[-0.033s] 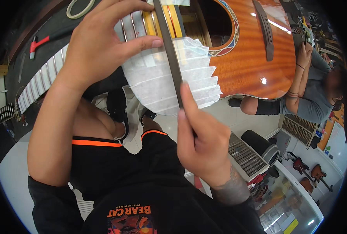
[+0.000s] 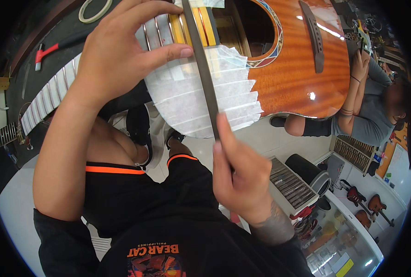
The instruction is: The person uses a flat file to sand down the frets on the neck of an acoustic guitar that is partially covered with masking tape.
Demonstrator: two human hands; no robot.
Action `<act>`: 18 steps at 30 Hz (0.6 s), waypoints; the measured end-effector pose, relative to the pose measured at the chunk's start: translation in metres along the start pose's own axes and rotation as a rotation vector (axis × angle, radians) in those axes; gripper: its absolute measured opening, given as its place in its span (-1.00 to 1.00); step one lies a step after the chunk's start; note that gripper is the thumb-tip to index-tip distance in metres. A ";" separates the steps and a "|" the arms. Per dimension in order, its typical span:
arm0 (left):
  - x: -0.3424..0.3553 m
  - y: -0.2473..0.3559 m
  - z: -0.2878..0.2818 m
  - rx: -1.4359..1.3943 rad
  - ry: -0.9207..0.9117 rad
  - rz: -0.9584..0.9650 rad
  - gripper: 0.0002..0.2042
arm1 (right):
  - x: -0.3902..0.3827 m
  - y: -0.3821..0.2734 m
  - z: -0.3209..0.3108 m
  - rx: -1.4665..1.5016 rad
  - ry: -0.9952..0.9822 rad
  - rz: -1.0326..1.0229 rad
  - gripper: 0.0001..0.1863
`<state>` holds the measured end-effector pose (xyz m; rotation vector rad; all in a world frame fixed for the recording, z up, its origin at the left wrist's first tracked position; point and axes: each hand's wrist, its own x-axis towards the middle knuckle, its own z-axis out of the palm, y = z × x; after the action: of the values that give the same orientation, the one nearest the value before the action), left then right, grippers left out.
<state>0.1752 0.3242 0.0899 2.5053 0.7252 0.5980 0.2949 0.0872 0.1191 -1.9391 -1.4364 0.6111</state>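
"What does the head view show of the guitar (image 2: pixel 297 87)?"

"It lies face up in front of the person, its neck running off to the left. The top is glossy orange-brown wood, with a dark bridge (image 2: pixel 315 41) and a coloured mosaic ring (image 2: pixel 278 46) around the soundhole (image 2: pixel 263 27). Overlapping strips of whitish tape (image 2: pixel 238 104) cover the near shoulder, their ends ragged. The fretboard (image 2: pixel 60 85) is masked pale between its frets, with yellow bands near the soundhole."

"And the hands?"

"The right hand (image 2: pixel 244 180) is closed around the near end of a long, flat, dark bar (image 2: pixel 206 85), which lies slantwise across the fretboard's end and the tape. The left hand (image 2: pixel 115 55) is spread, a fingertip at the bar's far part and the thumb beside its edge; I can't tell how hard it presses."

"Any containers?"

"Lower right, a pale open box (image 2: pixel 309 205) holds a close row of thin, dark strips. Just beside it is a black, round bin (image 2: pixel 302 167), its contents unclear. Nearer stands a glass-topped case (image 2: pixel 354 217) with a yellow piece (image 2: pixel 345 267) showing among items too blurred to name."
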 end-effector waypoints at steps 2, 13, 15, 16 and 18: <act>0.004 0.004 -0.001 -0.002 0.013 0.023 -0.47 | -0.045 0.007 0.000 -0.010 0.012 0.017 -0.44; 0.002 0.003 0.000 0.002 0.032 0.023 -0.46 | 0.023 -0.003 0.005 0.103 0.075 -0.025 -0.43; 0.002 0.002 -0.001 0.003 0.030 0.027 -0.46 | -0.001 0.004 0.005 0.068 0.074 -0.023 -0.43; 0.003 0.003 -0.001 0.002 0.032 0.028 -0.46 | -0.019 0.008 0.006 0.034 0.072 -0.021 -0.43; 0.005 0.006 -0.003 -0.015 0.009 0.010 -0.46 | -0.057 0.009 0.007 0.068 0.120 -0.016 -0.39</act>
<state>0.1795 0.3231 0.0972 2.4959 0.7093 0.6158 0.2794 0.0323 0.1075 -1.8771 -1.3391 0.5201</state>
